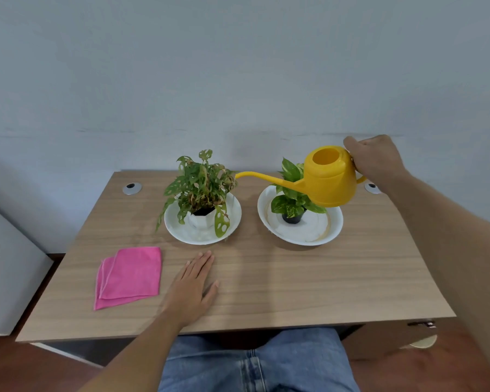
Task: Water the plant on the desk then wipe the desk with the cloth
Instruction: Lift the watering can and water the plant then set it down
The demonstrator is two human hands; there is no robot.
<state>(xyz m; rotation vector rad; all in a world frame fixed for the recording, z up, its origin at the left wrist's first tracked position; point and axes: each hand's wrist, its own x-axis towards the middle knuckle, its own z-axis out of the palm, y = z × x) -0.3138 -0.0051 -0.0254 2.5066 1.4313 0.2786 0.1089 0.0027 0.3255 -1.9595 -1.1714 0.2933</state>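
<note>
Right hand (375,161) fingers wrap watering can (330,181) handle.

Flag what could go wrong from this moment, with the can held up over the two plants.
1. The yellow watering can, held by the right hand, hangs over the right plant while its spout tip reaches the left plant; lowering it might crush those leaves.
2. The spout tip sits at the foliage edge, so water may miss the pot and spill past the white dish onto the desk.
3. Runoff could reach the pink cloth beside the flat left hand.
</note>
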